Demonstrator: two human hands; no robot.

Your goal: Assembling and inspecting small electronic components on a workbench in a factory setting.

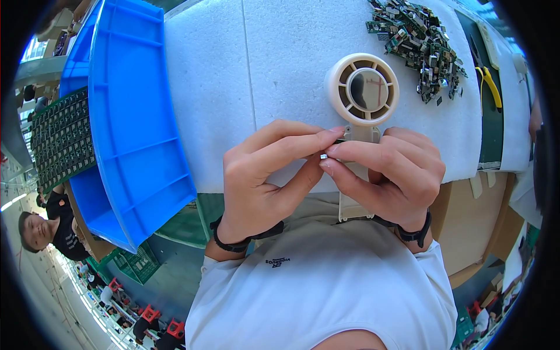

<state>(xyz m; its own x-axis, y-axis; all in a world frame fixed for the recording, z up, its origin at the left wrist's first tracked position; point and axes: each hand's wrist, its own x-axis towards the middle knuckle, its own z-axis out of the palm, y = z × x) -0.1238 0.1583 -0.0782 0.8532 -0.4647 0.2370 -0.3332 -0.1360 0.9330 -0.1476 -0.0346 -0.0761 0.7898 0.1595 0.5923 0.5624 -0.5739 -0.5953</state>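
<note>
Close together at the middle of the view, my left hand (pixel 268 163) and my right hand (pixel 394 166) are both closed in a pinch. Between their fingertips is a small circuit board (pixel 340 140), mostly hidden by the fingers, with a tiny silver metal part (pixel 324 156) showing at the right finger and thumb. Just beyond the hands lies a cream handheld fan (pixel 334 87) with a round slotted head and a mirror-like centre. Its pale handle runs beneath my hands toward me, partly covered by them.
White foam sheet (pixel 210 76) covers the worktop. Many loose small circuit boards (pixel 423 46) lie piled at the far right, near yellow-handled pliers (pixel 492 87). A blue plastic bin (pixel 137 116) stands left, beside a green board panel (pixel 64 137). Another person (pixel 58 224) is at the left; a cardboard box (pixel 466 227) sits right.
</note>
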